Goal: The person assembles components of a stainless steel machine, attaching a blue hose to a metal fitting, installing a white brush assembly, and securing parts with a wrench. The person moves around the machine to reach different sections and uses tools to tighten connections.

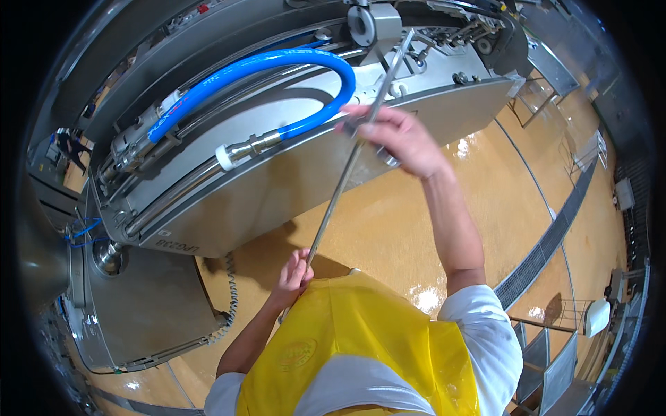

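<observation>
A long thin metal rod [335,197] slants from near my apron up over the edge of the steel machine. Near its lower end, my left hand [295,277] is closed around it. My right hand [399,135] is higher up, in front of the machine's edge, its fingers curled at the rod and slightly smeared by motion. It grips a small metal fitting [387,158], partly hidden by the hand; its exact kind is unclear. Just left of these fingers, a thick blue hose [298,59] loops above the machine, ending in a metal coupling [253,144] with a white collar.
The long steel machine trough [333,170] spans the view ahead, with a white roller bracket [374,28] above it. A steel cabinet [152,305] and coiled cable [232,291] stand at left. A floor drain [548,246] and metal racks [555,364] lie right on wet tan flooring.
</observation>
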{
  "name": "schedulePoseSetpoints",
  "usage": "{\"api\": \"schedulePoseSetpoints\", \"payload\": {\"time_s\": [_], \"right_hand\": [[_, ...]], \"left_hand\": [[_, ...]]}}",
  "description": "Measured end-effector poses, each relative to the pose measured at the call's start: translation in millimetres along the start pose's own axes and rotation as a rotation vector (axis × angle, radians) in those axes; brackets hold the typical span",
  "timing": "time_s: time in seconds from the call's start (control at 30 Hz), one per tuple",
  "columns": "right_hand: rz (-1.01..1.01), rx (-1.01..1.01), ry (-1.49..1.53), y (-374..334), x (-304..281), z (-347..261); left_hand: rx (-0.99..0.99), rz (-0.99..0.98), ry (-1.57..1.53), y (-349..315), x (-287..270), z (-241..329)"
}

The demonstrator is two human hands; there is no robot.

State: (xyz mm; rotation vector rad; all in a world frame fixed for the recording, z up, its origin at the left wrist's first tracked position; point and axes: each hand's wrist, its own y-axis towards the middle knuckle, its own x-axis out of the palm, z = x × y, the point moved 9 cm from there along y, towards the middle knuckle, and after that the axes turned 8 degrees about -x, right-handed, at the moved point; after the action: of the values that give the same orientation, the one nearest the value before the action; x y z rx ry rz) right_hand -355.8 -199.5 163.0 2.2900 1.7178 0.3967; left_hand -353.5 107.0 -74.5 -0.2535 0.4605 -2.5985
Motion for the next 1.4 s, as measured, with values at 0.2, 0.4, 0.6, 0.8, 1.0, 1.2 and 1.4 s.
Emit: {"api": "schedulePoseSetpoints", "payload": {"time_s": [0.2,0.4,0.6,0.8,1.0,1.2,1.4], "right_hand": [[0.019,-0.048,-0.048,-42,23,13],[0.078,-0.188,0.047,-52,8,5],[0.092,-0.166,0.066,-21,-28,41],[0.179,0.53,-0.031,14,-176,176],[0.56,0.456,-0.271,76,-418,265],[0.42,0.362,-0.642,149,-513,288],[0.121,-0.009,-0.77,185,-553,311]], "left_hand": [[0.161,-0.075,-0.114,35,26,47],[-0.02,0.006,0.374,66,38,9],[0.279,0.138,0.805,111,39,41],[0.153,0.151,0.538,171,15,9],[-0.091,0.088,0.347,250,26,-32],[-0.183,0.215,0.016,278,32,-25],[-0.214,0.686,0.125,198,11,-49]]}}
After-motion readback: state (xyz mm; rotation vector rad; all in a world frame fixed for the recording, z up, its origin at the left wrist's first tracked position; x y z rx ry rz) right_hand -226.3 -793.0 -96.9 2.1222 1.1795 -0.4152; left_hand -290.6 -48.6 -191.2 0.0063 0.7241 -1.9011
